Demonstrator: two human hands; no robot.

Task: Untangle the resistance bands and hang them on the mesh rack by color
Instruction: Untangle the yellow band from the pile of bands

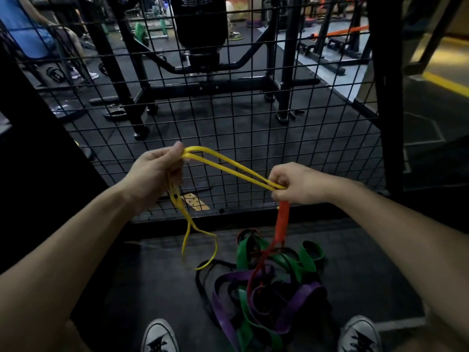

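A thin yellow band (pixel 228 166) stretches between my two hands in front of the black mesh rack (pixel 253 118). My left hand (pixel 154 171) pinches one end, and more yellow loops hang from it toward the floor. My right hand (pixel 297 182) grips the other end of the yellow band together with a red band (pixel 283 222). The red band drops into a tangled pile of green, purple and black bands (pixel 269 288) on the floor between my shoes.
My grey sneakers (pixel 160 336) stand on either side of the pile. Behind the mesh are black gym machine frames (pixel 203 59), weight plates and people's legs. A dark post (pixel 388 97) rises at the right of the mesh.
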